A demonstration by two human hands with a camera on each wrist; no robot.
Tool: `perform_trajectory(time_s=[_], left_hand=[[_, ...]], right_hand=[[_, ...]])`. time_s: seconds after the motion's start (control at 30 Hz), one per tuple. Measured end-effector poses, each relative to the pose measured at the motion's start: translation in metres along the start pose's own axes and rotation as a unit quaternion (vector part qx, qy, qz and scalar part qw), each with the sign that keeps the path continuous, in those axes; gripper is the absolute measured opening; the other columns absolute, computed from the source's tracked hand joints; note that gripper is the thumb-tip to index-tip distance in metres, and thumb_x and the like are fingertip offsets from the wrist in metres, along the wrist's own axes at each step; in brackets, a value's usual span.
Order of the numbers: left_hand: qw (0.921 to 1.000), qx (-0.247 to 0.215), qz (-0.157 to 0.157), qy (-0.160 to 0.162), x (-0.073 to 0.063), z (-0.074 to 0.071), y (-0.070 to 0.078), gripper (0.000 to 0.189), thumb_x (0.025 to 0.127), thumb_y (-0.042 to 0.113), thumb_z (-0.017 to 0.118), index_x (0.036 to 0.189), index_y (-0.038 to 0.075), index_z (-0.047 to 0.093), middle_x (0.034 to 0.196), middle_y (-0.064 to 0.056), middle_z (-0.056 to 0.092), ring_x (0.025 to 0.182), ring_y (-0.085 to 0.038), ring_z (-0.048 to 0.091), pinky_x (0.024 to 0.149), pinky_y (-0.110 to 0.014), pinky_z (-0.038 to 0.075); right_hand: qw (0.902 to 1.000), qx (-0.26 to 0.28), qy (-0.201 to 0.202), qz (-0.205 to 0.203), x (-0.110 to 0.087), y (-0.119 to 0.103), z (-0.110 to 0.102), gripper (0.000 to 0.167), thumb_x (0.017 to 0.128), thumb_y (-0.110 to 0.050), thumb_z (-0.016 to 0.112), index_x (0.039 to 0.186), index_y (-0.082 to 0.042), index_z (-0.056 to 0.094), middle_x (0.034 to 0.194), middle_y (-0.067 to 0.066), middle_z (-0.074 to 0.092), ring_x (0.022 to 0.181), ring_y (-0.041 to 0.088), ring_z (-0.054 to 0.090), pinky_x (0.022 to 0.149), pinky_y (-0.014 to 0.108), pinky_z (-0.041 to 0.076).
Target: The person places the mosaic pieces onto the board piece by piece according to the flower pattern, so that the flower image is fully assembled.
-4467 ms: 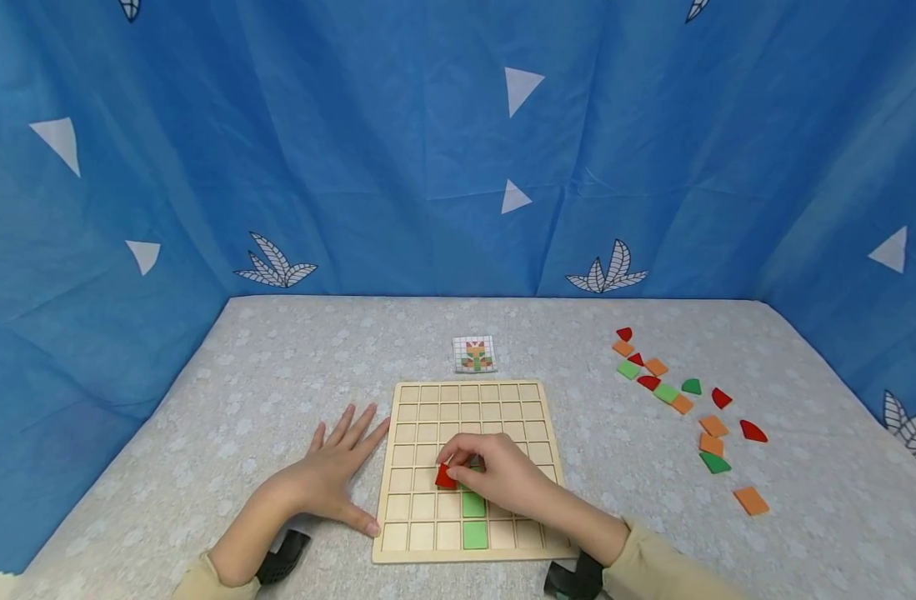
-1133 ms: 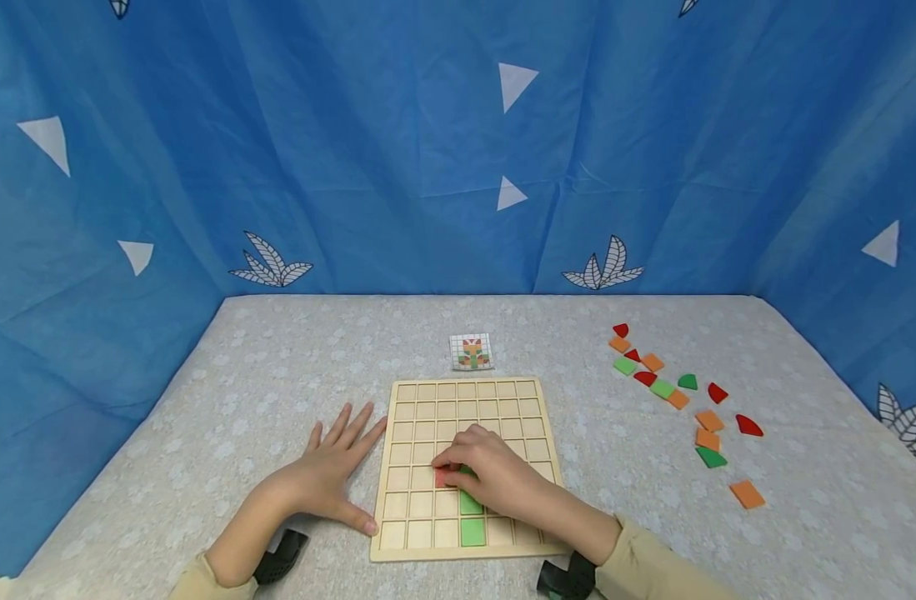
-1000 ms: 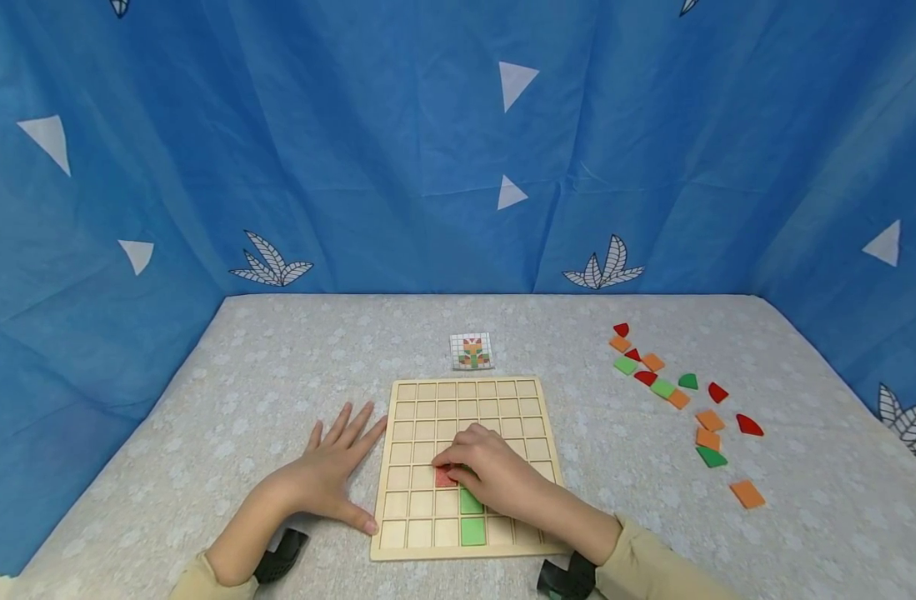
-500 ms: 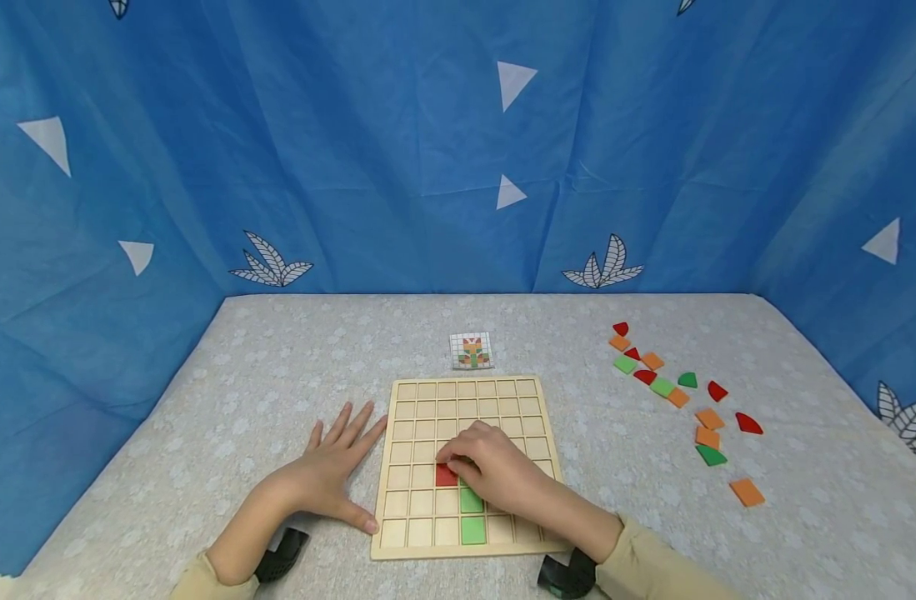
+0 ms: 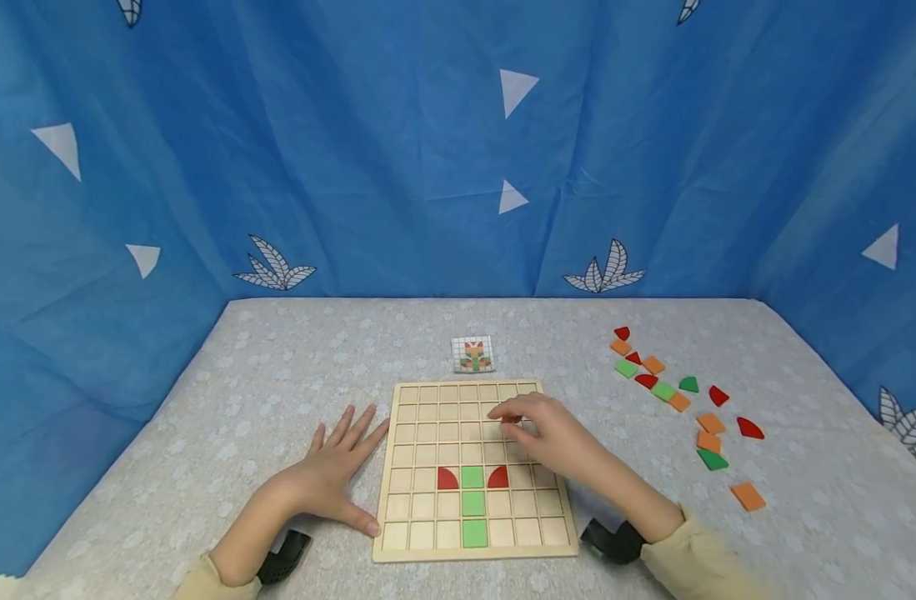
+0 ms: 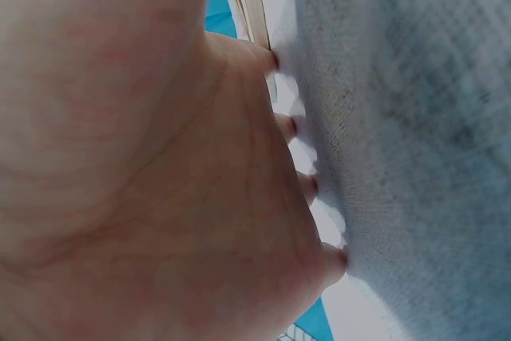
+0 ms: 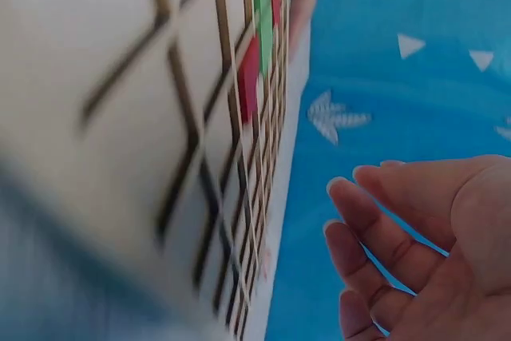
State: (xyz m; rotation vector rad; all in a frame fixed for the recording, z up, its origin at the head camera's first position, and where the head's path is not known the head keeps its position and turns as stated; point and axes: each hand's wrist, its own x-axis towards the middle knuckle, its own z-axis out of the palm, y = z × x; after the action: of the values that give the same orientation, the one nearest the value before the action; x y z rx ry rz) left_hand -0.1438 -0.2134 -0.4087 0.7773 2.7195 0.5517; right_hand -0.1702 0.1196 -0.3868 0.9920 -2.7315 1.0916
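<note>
A wooden grid board (image 5: 417, 550) lies on the table in the head view. Three light green squares (image 5: 473, 503) form a column in its lower middle cells. Flanking the top one are a left red quarter-circle (image 5: 447, 477) and a right red quarter-circle (image 5: 498, 477), each in its own cell. My right hand (image 5: 555, 432) hovers over the board's right side, fingers loosely bent with nothing between them; the right wrist view shows the fingertips (image 7: 339, 187) apart. Flat on the cloth to the left, my left hand (image 5: 326, 475) spreads its fingers, with thumb and index tip at the board's edge.
Behind the board lies a small pattern card (image 5: 473, 354). Loose pieces are scattered on the right: orange squares (image 5: 748, 497), red quarter-circles (image 5: 750, 427), green quarter-circles (image 5: 713, 459) and light green squares (image 5: 626, 367). A blue curtain (image 5: 397, 208) hangs around the table.
My right hand has let go of the left red quarter-circle and moved right and farther back. That piece lies in its cell; the right one, earlier hidden, now shows. My left hand stays put.
</note>
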Motion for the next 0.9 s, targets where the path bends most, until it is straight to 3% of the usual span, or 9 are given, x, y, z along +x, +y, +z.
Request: perform_trajectory(time_s=[0.23,0.57,0.73,0.9], left_hand=[[1.0,0.004,-0.003,-0.001,0.0,0.0,-0.001,0.13,0.052,0.071,0.073,0.15,0.005,0.018,0.153,-0.022,0.001,0.135,-0.046,-0.007,0.096,-0.071,-0.002],[0.9999,0.002,-0.01,-0.004,0.0,0.0,0.002,0.131,0.052,0.072,0.073,0.15,0.006,0.018,0.153,-0.022,0.001,0.135,-0.045,-0.007,0.096,-0.07,-0.002],[1.0,0.002,-0.009,-0.002,0.0,0.0,0.001,0.131,0.051,0.072,0.073,0.15,0.005,0.018,0.153,-0.022,0.001,0.135,-0.045,-0.007,0.096,-0.071,-0.003],[0.9999,0.006,-0.009,0.0,0.0,0.0,0.001,0.132,0.05,0.072,0.073,0.15,0.005,0.018,0.153,-0.022,0.001,0.135,-0.046,-0.007,0.096,-0.071,-0.004]], right_hand=[[0.9961,-0.037,0.041,0.069,-0.031,0.041,-0.045,0.021,0.089,-0.005,0.063,0.11,-0.005,0.067,0.107,0.005,0.065,0.099,0.025,0.058,0.08,0.049,0.048],[0.9769,-0.084,0.113,0.161,-0.072,0.091,-0.092,0.025,0.09,-0.009,0.063,0.113,0.0,0.065,0.111,0.021,0.06,0.102,0.039,0.053,0.075,0.055,0.047],[0.9713,-0.098,0.086,0.199,-0.082,0.109,-0.107,0.037,0.089,-0.008,0.063,0.121,0.008,0.055,0.125,0.035,0.044,0.115,0.052,0.038,0.085,0.066,0.036],[0.9625,-0.123,0.008,0.242,-0.089,0.125,-0.107,0.068,0.089,-0.023,0.064,0.136,0.013,0.032,0.135,0.044,0.021,0.122,0.06,0.019,0.088,0.074,0.022]])
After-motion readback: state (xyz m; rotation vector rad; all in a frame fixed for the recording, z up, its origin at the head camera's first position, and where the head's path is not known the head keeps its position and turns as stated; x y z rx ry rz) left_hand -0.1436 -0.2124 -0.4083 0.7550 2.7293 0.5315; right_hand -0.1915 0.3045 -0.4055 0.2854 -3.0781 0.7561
